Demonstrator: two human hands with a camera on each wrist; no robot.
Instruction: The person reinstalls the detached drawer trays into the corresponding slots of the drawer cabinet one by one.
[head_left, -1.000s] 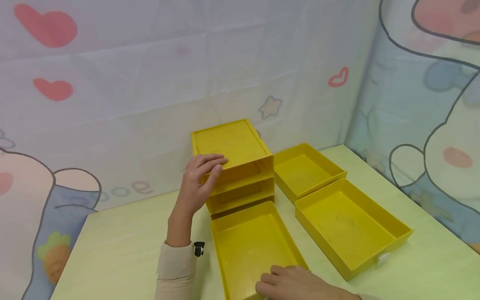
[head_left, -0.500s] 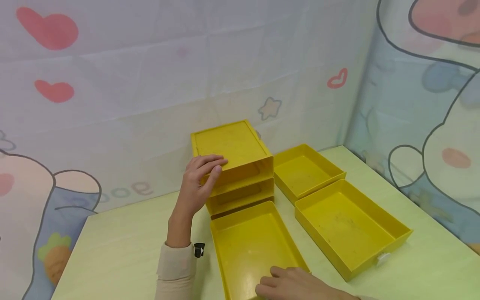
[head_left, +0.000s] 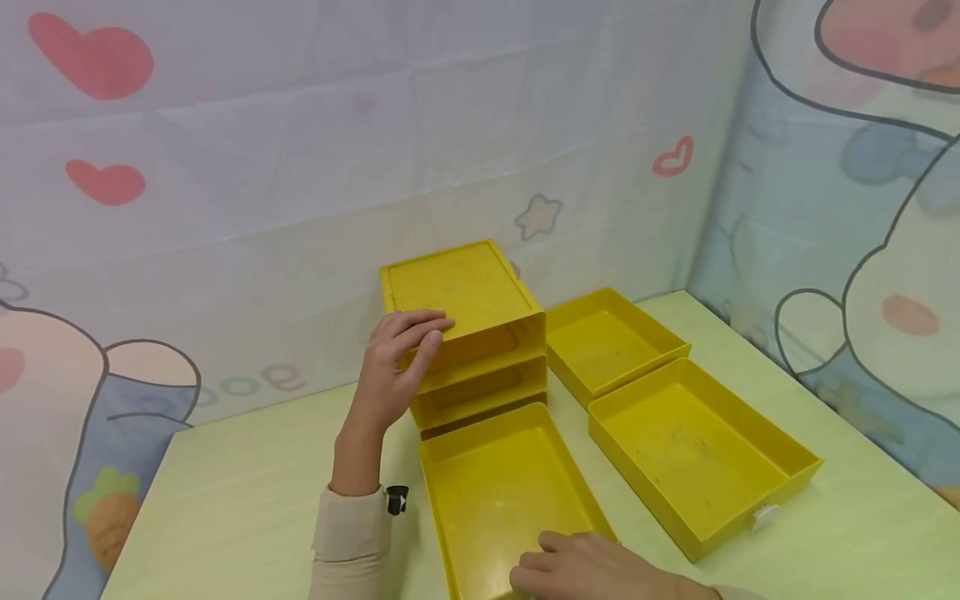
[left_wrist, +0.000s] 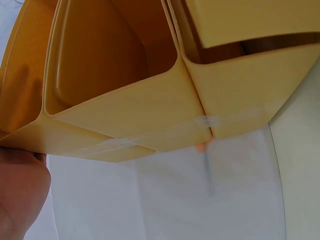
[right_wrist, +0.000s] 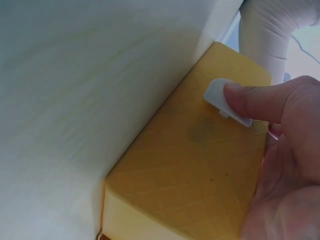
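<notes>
Currently: left hand (head_left: pixel 393 358) curled over front-left top edge of yellow drawer cabinet (head_left: pixel 465 321), gripping it. Cabinet stands at back of pale green surface (head_left: pixel 225 500), against wall. Right hand (head_left: pixel 592 571) clamped on front wall of pulled-out drawer (head_left: pixel 510 492), thumb on white handle tab (right_wrist: pixel 227 102). Drawer lies just in front of cabinet. Two more yellow drawers, small (head_left: pixel 615 342) and large (head_left: pixel 697 454), sit right of cabinet, side by side. Walls draped in cartoon-print cloth (head_left: pixel 225 167): hearts, star, bunny.
</notes>
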